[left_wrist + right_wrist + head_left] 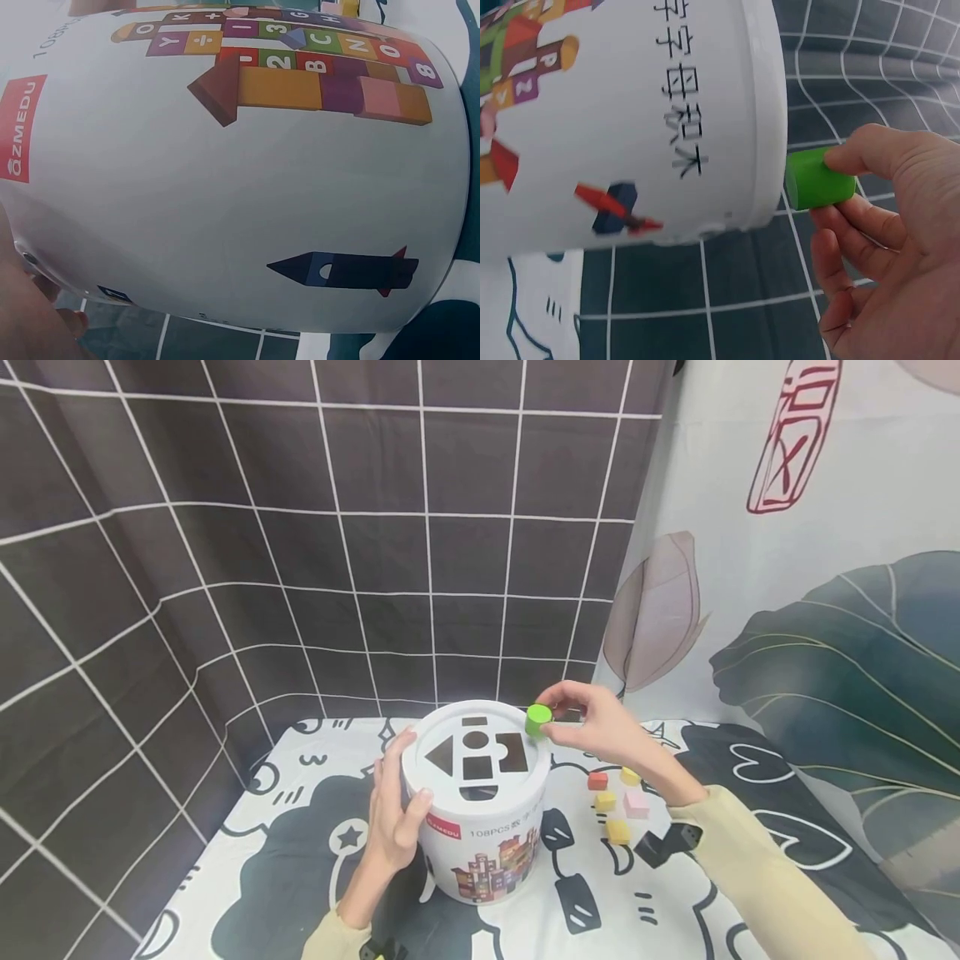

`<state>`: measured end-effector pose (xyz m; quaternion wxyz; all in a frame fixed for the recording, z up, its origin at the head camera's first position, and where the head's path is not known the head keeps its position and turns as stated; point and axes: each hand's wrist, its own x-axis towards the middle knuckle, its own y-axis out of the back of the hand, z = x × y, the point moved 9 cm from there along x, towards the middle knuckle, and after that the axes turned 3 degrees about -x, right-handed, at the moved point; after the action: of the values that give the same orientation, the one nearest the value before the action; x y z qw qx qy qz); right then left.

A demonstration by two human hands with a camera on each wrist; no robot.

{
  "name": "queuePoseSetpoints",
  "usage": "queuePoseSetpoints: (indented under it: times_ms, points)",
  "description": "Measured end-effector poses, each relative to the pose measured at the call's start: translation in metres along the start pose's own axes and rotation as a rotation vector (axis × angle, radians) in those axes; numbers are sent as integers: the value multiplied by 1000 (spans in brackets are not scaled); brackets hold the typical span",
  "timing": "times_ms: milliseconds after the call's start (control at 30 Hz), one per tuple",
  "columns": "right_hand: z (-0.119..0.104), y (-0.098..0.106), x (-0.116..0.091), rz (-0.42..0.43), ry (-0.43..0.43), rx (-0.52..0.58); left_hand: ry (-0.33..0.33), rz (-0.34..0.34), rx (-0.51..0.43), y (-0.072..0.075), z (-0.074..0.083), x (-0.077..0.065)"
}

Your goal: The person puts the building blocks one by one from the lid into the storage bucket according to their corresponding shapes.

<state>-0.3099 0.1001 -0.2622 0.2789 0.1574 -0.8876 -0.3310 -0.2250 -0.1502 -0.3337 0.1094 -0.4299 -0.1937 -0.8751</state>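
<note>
That right hand (592, 718) pinches a green block (537, 720) between thumb and fingers; the straight-fingered left hand (392, 810) touches the white bucket (480, 822).

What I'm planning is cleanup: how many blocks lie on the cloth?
5, right of the bucket: red block and yellow block at back, second yellow block and pink block midway, third yellow block in front. The forearm may hide more.

A cloth-draped corner with homelike furnishings; whether it is a home or a filming nook cannot be told. Beyond the right hand's (592, 718) grip hangs dark fabric (375, 552) with white grid lines. To the grip's right is a pale curtain (795, 552) printed with leaves. Below it spreads a cartoon-print cloth (630, 927).
</note>
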Motion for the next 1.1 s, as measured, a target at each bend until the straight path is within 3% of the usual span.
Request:
queuePoseSetpoints:
  times_ms: [167, 867, 1100]
  points:
    - [-10, -8, 10, 0, 41, 36, 0, -4, 1, -1, 0, 1]
    - [-28, -44, 32, -30, 47, 89, 20, -10, -3, -1, -3, 0]
    - [-32, -55, 34, -64, 41, 58, 10, -7, 0, -1, -2, -2]
